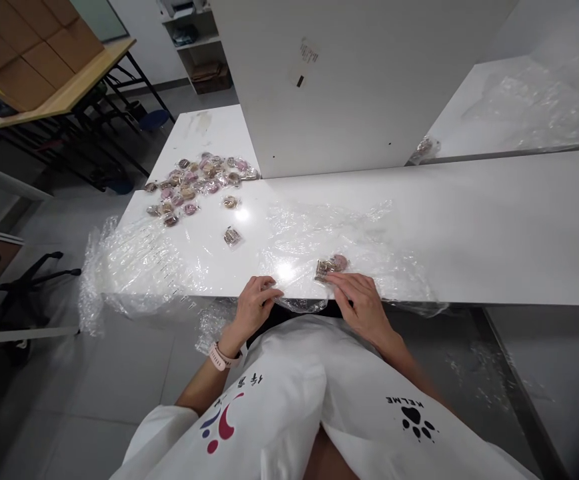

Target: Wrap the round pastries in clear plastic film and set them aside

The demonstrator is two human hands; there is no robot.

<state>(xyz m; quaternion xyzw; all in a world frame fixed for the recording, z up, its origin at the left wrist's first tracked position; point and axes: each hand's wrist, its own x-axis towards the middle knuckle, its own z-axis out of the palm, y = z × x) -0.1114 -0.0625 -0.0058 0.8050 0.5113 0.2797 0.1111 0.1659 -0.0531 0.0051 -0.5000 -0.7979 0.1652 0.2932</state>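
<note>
Touching wrapped packets (330,265) with right hand (362,301) fingertips. Packets on clear film (299,243), near counter (489,233) edge, ahead-left of right grip; row runs roughly sideways. Right nearer; left hand (255,301) well apart, at edge, grip narrow. Can't tell if either pinches anything.

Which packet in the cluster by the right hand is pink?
The cluster's rightmost packet, just beyond the right hand; a brown packet lies to its left.
</note>
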